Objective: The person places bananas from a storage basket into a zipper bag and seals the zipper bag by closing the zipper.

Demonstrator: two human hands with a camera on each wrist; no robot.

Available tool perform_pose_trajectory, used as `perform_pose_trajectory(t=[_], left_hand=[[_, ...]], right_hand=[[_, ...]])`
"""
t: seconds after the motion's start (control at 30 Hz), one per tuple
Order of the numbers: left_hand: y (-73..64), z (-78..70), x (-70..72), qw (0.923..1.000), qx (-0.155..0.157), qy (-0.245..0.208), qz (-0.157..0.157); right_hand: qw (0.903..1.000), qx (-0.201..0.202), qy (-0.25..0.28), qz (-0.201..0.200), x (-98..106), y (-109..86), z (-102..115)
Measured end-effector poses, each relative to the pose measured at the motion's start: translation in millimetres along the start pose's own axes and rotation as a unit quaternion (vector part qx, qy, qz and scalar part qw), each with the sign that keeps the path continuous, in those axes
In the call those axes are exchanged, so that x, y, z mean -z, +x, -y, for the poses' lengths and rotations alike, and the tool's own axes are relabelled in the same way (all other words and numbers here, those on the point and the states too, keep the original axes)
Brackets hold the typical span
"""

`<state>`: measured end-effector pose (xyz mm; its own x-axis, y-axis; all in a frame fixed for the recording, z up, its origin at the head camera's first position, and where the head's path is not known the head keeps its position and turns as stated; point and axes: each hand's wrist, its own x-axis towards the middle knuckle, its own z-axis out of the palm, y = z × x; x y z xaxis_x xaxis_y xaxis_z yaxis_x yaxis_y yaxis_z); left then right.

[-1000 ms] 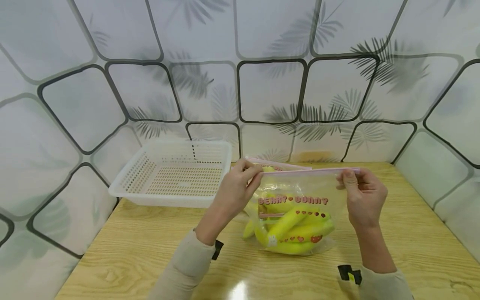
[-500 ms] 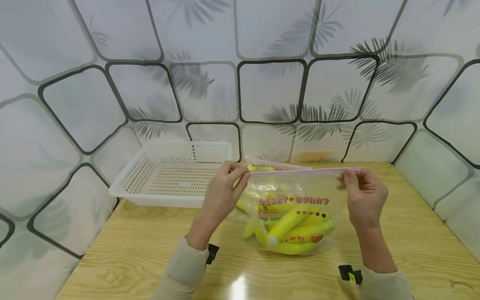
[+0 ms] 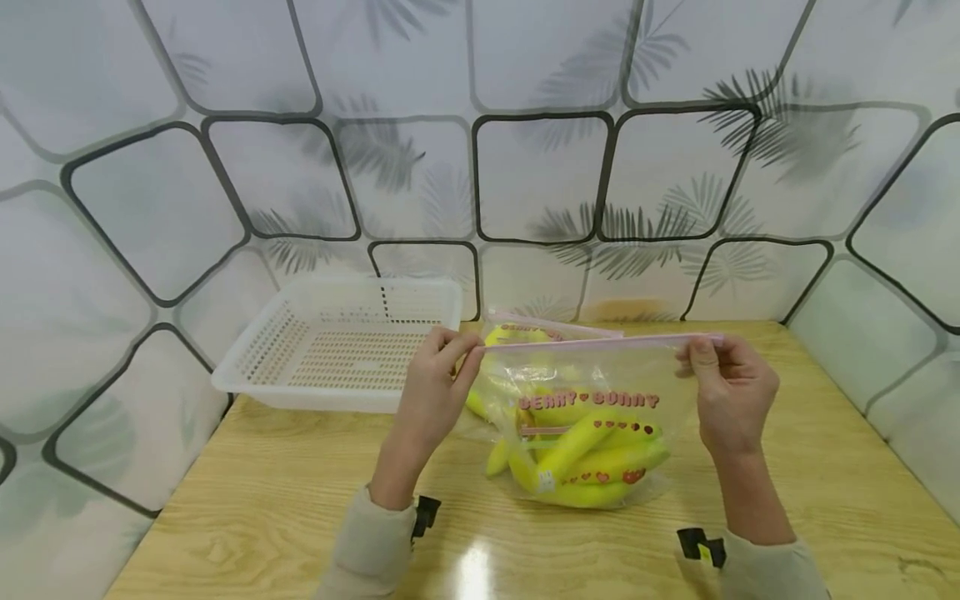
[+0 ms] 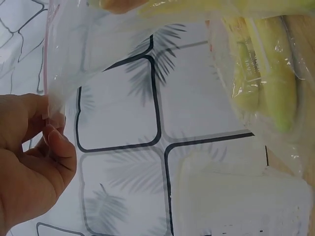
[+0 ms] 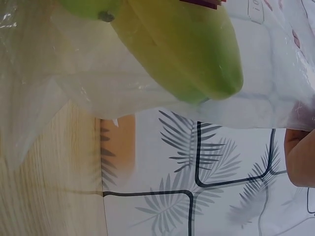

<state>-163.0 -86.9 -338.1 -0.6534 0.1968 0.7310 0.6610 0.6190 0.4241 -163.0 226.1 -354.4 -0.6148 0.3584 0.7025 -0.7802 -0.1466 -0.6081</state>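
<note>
A clear zip bag (image 3: 585, 375) with pink lettering and a pink top strip stands on the table, its top edge stretched between both hands. Yellow bananas (image 3: 600, 458) lie in its lower part; in the right wrist view, banana tips (image 5: 197, 64) show greenish through the plastic. My left hand (image 3: 435, 383) pinches the strip's left end between thumb and fingers, also visible in the left wrist view as a hand (image 4: 34, 157) at the bag's edge. My right hand (image 3: 735, 396) grips the right end, thumb in front. Only a finger (image 5: 301, 157) of it shows in the right wrist view.
A second pink-topped bag (image 3: 517, 329) with yellow fruit inside stands right behind the first. To the left sits a white perforated plastic basket (image 3: 337, 400). Patterned wall covering (image 3: 540, 179) rises behind the wooden table (image 3: 285, 492).
My left hand has slid leftward along the pink strip to its left end, showing more of the bag behind. The right hand holds nearly the same place, and the bananas stay put.
</note>
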Motion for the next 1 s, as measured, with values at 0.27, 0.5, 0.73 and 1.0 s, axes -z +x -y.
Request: perform_pose_trajectory(t=[0.27,0.5,0.73,1.0], left_hand=[[0.5,-2.7,-0.3,0.9996,0.006,-0.011,-0.025],[-4.4,-1.4,-10.7,0.9969,0.038,-0.059,-0.035],[-8.2,1.0,-19.2,0.9947,0.049,-0.087,-0.026],[-11.3,-6.0,-19.7,0.969,0.134,-0.208,-0.006]], right_hand=[[0.9998,-0.012,0.017,-0.004,-4,0.7,4],[0.9928,-0.107,-0.022,0.05,11,3.0,11],[0.8993,-0.233,-0.169,0.329,54,8.4,14],[0.7517,-0.321,-0.231,0.528,67,-3.9,-2]])
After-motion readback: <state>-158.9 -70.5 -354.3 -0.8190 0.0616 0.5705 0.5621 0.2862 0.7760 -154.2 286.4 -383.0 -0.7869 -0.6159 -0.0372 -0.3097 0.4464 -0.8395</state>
